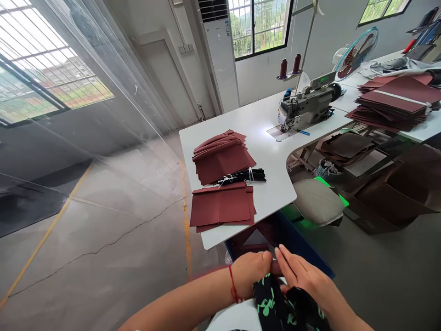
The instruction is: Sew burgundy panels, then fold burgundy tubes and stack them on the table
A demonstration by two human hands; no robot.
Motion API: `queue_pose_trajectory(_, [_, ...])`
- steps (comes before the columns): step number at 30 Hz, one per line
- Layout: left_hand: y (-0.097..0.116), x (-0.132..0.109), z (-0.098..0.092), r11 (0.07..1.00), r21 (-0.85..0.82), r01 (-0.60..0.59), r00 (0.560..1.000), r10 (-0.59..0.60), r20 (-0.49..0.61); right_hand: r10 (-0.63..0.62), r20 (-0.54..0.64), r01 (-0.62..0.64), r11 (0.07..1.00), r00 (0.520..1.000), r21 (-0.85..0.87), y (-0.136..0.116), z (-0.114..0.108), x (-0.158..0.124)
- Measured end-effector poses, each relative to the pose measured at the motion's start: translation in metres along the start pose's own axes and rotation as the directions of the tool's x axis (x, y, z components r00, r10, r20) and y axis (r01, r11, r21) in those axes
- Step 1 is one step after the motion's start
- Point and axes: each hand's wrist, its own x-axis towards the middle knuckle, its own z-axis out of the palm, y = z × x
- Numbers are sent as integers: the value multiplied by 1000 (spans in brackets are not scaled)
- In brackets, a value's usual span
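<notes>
My left hand [252,271], with a red cord bracelet at the wrist, is low in the view close to my body. Its fingers are curled around a maroon piece [276,267], of which only a small part shows between my hands. My right hand [305,276] lies alongside with straight fingers, their tips by the left fist and touching the maroon piece. Below both hands is black cloth with green print [267,301]. On the white table [272,193] ahead lie a front stack of maroon panels [220,205], a tied black bundle [246,176] and a rear maroon stack [223,158].
A sewing machine [306,108] with maroon thread spools [283,69] stands at the table's back right. More maroon panels [396,101] are piled farther right. A blue bin [303,248] sits under the table edge, near a cushioned stool [319,201] and a brown box [386,202].
</notes>
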Motion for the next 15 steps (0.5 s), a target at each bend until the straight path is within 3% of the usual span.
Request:
queue_pose_trajectory(3, [-1,-4,-11,991,79,-108,991,113,-67,31,83,-33,999,996,14,2,-3,5])
queue_pose_trajectory(5, [-7,-13,-6,988,148,-38,997,48,-65,87,217,-116,985,972,125,4,-4,-6])
queue_pose_trajectory(8, [-14,-30,11,983,165,80,996,-84,14,103,489,-321,864,866,387,8,-6,-30])
queue_pose_trajectory(11, [-7,-36,28,980,169,101,981,-126,145,10,609,-429,719,793,547,10,-4,-46])
queue_pose_trajectory(13, [5,-33,34,977,170,132,970,-163,182,19,589,-421,718,808,554,5,1,-51])
queue_pose_trajectory(15, [16,-28,33,972,160,172,959,-203,197,53,511,-369,755,858,541,-3,7,-54])
